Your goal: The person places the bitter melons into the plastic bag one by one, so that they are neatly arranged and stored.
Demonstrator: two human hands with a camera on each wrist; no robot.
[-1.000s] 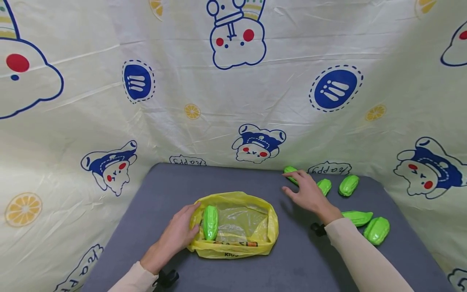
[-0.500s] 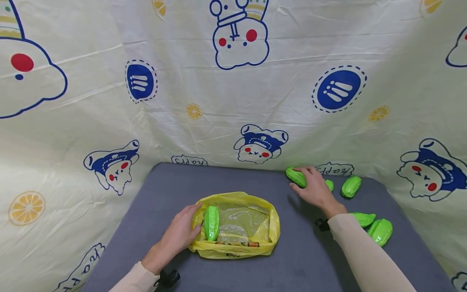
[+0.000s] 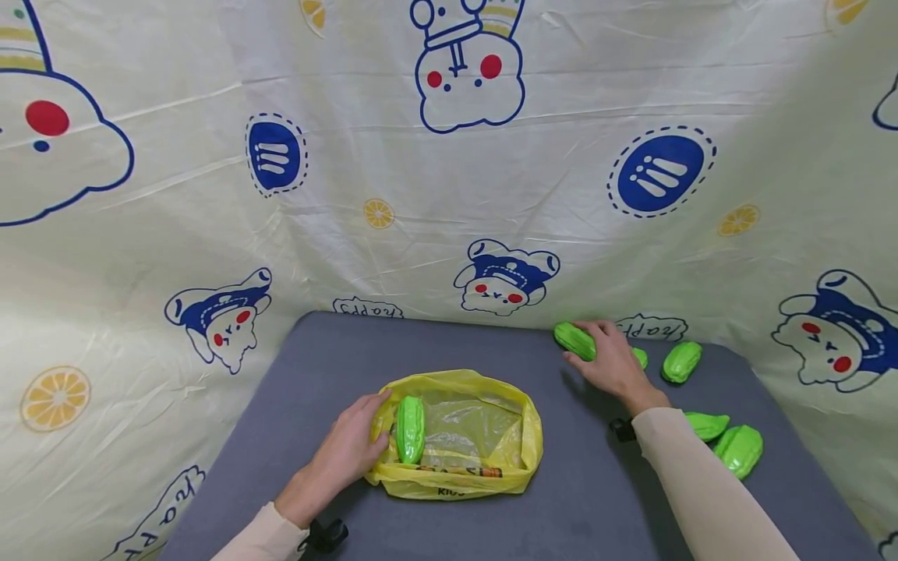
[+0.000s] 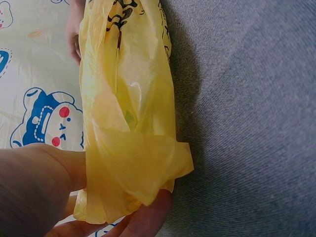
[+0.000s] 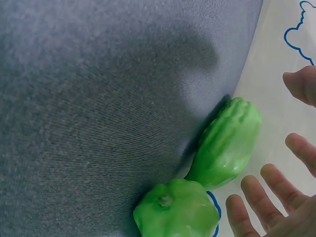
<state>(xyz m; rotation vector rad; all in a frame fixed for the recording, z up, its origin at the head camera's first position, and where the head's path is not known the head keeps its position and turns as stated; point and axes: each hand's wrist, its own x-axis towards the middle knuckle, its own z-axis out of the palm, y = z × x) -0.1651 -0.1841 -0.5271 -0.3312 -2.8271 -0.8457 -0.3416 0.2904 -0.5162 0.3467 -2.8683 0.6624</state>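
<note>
Left hand (image 3: pixel 344 440): positioned at the left end of the yellow plastic bag (image 3: pixel 529 444), fingers on the far side, thumb on the near side. Film covers the fingertips in the left wrist view; whether it is pinched cannot be told. Hand and bag keep the arrangement of one second ago. The bag mouth faces up, and black lettering marks its near side. One ribbed green gourd (image 3: pixel 410 428) is inside, lengthwise against the left end, beside the thumb.

Right hand (image 3: pixel 610 362): a second ago it hovered short of the far gourd (image 3: pixel 571 339); it now straddles this gourd, which lies near the rear edge of the grey table (image 3: pixel 337 351). Thumb and fingers are spread around it; contact cannot be told.

Obstructions: the right hand covers part of the far gourd and most of the stemmed gourd (image 3: pixel 640 357), of which less shows than a second ago. The rear-right gourd (image 3: pixel 680 362) is fully exposed. Nearer, the right sleeve (image 3: pixel 715 483) partly hides the pointed gourd (image 3: pixel 707 425) and the plump gourd (image 3: pixel 740 450) just beside it. A printed curtain (image 3: pixel 421 257) hangs behind the table.
</note>
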